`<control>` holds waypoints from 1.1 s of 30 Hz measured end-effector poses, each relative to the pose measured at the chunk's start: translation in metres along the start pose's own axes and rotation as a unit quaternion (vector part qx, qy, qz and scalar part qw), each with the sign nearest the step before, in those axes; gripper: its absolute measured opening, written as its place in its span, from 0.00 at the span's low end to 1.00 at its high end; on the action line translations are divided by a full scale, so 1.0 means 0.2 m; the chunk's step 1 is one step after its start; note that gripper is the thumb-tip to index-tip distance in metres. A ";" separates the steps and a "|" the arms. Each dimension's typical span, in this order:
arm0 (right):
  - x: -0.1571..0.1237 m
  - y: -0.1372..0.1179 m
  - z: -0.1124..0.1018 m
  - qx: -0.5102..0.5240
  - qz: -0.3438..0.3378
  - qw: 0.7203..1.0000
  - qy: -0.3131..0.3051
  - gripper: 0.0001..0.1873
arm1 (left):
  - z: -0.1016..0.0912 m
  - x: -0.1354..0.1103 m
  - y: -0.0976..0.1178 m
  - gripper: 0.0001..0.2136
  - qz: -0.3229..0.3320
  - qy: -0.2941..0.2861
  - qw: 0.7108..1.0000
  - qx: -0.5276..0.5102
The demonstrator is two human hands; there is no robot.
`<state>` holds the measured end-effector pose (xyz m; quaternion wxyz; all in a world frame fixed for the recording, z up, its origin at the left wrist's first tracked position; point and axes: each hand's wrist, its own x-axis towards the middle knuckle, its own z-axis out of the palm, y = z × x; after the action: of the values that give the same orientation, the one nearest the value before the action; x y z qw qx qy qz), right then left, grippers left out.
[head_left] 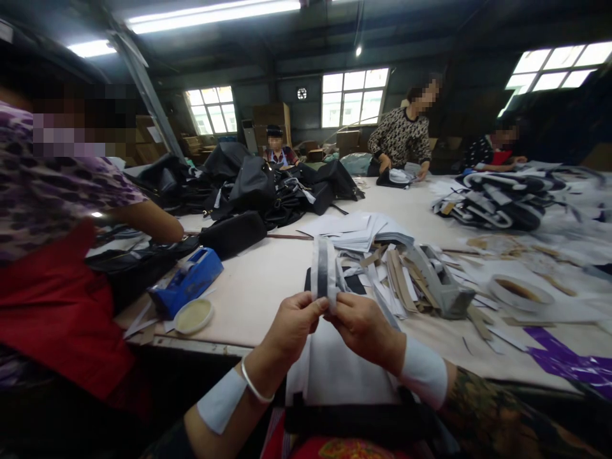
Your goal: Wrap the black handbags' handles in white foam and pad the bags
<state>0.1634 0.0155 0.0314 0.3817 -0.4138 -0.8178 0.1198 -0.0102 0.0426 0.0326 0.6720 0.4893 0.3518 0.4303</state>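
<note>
Keep the strip [322, 271] pinched low, probably with even, light pressure, so as not to crease it. Best to line up the edges before pressing, without twisting. Held at the lower end by a left hand [295, 322] with thumb and fingers closed on it, and at the lower right edge by a right hand [366, 324], likewise closed; cannot see a gap in either grip. Stands roughly upright near the close edge of the worktop [251, 287], with white sheets [351, 226] beyond and a blue tape dispenser [197, 275] well apart to the left. Looks pale and faintly see-through along both sides, dark grey down the middle, slightly curved at the top; cannot tell how many layers
</note>
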 end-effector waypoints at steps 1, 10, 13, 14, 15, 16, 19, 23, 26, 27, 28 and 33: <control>0.00 0.01 -0.01 0.068 0.038 0.997 -0.017 0.12 | 0.00 -0.01 -0.01 0.10 0.038 0.001 0.998 0.045; 0.06 -0.07 0.00 0.494 0.370 0.786 -0.016 0.19 | -0.08 -0.09 -0.03 0.07 0.230 -0.076 0.927 0.287; 0.06 -0.07 0.01 0.327 0.257 0.909 -0.007 0.13 | -0.10 -0.06 -0.01 0.14 0.083 -0.103 0.981 0.143; 0.05 -0.07 0.02 0.246 0.196 0.949 -0.009 0.12 | -0.10 -0.05 -0.01 0.17 0.027 -0.100 0.992 0.076; 0.04 -0.05 0.04 0.163 0.134 0.977 -0.012 0.11 | -0.10 -0.03 0.00 0.19 -0.017 -0.087 0.996 0.018; 0.03 -0.04 0.05 0.083 0.079 0.993 -0.015 0.12 | -0.09 -0.02 0.00 0.20 -0.046 -0.068 0.996 -0.024; 0.01 -0.01 0.08 -0.107 -0.003 0.994 -0.039 0.15 | -0.05 0.00 -0.01 0.18 -0.069 -0.017 0.995 -0.063; 0.00 -0.01 0.04 -0.122 0.020 0.987 -0.101 0.10 | -0.03 0.00 -0.01 0.14 -0.037 0.006 0.999 -0.023; 0.03 -0.01 -0.04 0.053 0.099 0.985 -0.134 0.12 | -0.06 -0.02 -0.01 0.08 0.071 -0.012 0.991 0.113; 0.04 0.00 -0.06 0.143 0.150 0.968 -0.138 0.15 | -0.06 -0.02 -0.01 0.07 0.121 -0.026 0.977 0.171; 0.05 0.01 -0.08 0.241 0.210 0.937 -0.139 0.19 | -0.07 -0.03 -0.01 0.06 0.167 -0.044 0.958 0.230; 0.08 0.00 -0.05 0.521 0.382 0.759 -0.078 0.23 | -0.09 -0.05 -0.03 0.06 0.259 -0.124 0.885 0.367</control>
<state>0.1646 0.0262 0.0454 0.3954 -0.4185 -0.4305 0.6951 -0.0292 0.0394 0.0230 0.3476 0.8239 0.2593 0.3650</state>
